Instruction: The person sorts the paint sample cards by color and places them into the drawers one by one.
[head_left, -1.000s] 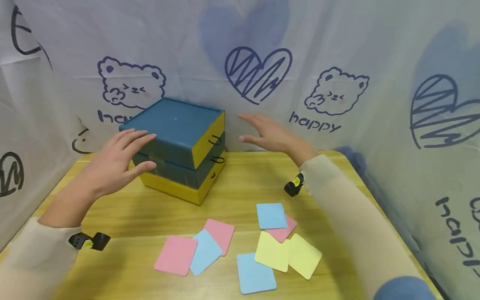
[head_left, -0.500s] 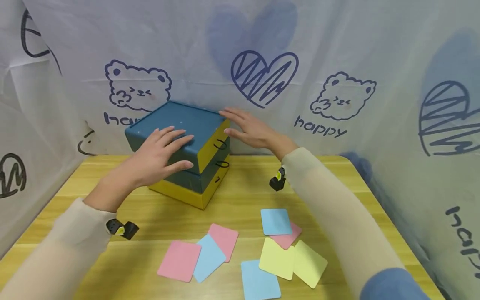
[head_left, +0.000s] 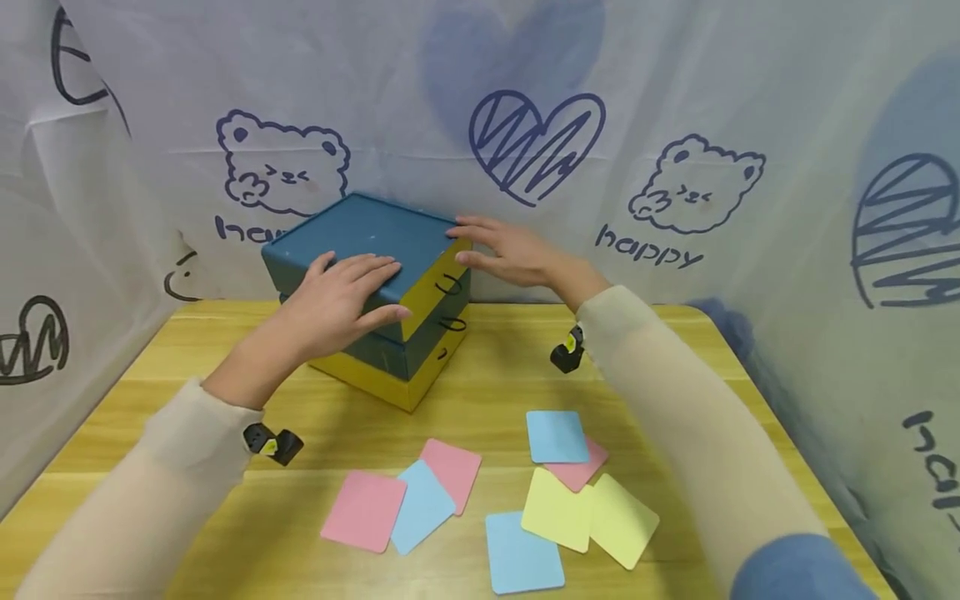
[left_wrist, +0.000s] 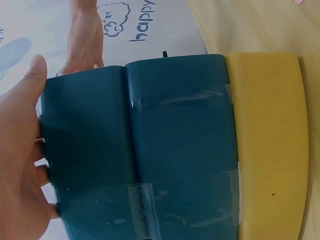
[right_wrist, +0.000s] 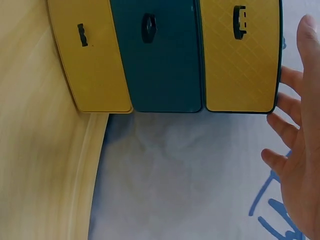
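A blue-green and yellow drawer box, three tiers high, stands at the table's back left. In the head view my left hand lies over the top's front edge, fingers extended and thumb apart. Across from it, my right hand has its fingertips at the top's right corner, fingers fairly straight. The right wrist view shows yellow, blue-green and yellow drawer fronts, each with a dark pull; the yellow top drawer front is nearest my fingers. Clear tape crosses the box's side in the left wrist view.
In front of the box, pink, blue and yellow square cards lie on the wooden table, some overlapping. A white cloth with bear and heart drawings hangs behind and at both sides.
My left hand has moved right, from beside the box onto its top front edge. The right hand has come left to the box's right corner. The box and cards stay on the table.
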